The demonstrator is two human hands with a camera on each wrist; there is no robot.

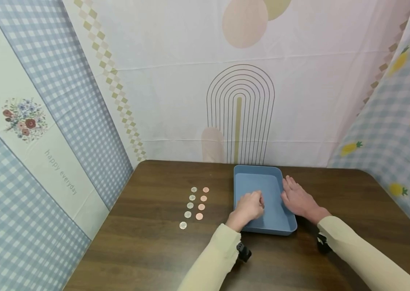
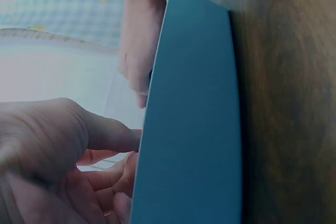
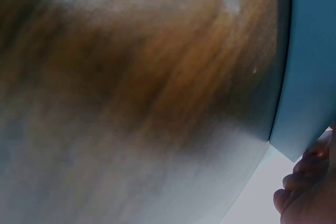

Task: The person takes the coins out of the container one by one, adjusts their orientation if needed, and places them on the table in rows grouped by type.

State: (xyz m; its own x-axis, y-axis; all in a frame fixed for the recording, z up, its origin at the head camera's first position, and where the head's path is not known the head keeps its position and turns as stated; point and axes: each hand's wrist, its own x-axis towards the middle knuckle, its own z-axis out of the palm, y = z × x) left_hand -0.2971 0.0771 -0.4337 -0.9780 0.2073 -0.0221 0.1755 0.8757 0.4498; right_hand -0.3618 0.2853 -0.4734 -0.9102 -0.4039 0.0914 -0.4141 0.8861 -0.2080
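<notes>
A shallow blue rectangular tray (image 1: pixel 257 182) sits on the dark wooden table. Over its floor is my left hand (image 1: pixel 250 206), fingers curled and the thumb brought close to the index finger. The tray wall (image 2: pixel 191 108) hides the left fingertips in the left wrist view, so I cannot tell whether something is pinched there. My right hand (image 1: pixel 297 200) rests against the tray's right rim with its fingers extended. Left of the tray lie two columns of coins: several silver coins (image 1: pixel 190 205) and, beside them, several copper coins (image 1: pixel 201 207).
The wooden table (image 1: pixel 146 242) reaches back to a white patterned cloth (image 1: pixel 176 101). Checked cloths hang at the left and right sides. Each sleeved wrist carries a small black device (image 1: pixel 243 252).
</notes>
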